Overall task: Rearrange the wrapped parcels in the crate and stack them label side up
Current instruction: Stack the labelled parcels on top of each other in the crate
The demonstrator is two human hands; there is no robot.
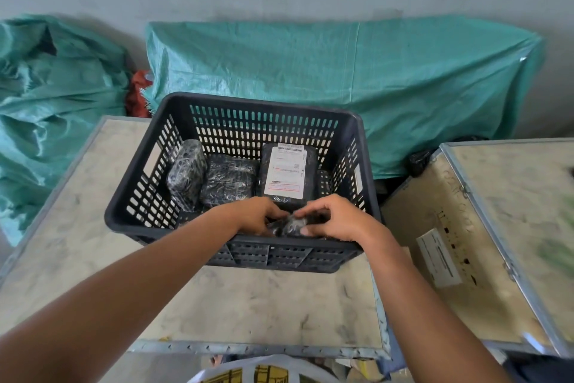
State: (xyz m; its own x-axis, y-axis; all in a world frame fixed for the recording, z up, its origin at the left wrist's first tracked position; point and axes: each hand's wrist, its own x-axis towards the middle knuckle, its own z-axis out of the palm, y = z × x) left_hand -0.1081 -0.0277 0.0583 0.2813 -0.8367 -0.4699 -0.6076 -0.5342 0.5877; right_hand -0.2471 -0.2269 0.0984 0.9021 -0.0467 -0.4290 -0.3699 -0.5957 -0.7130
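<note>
Desk (93,258) of scuffed board, green tarps (341,72) behind.
Both hands' fingers pinch one crinkly black parcel (289,225) inside the slotted crate (174,221).

Two bare forearms come in from the bottom edge, no sleeves anywhere along them up to where they leave the picture. The left hand (253,215) and the right hand (334,217) wear no gloves, and I can see no rings, watch or wristband. On the right hand, a short, unpainted thumbnail shows. The arms are slim, with smooth surfaces.
</note>
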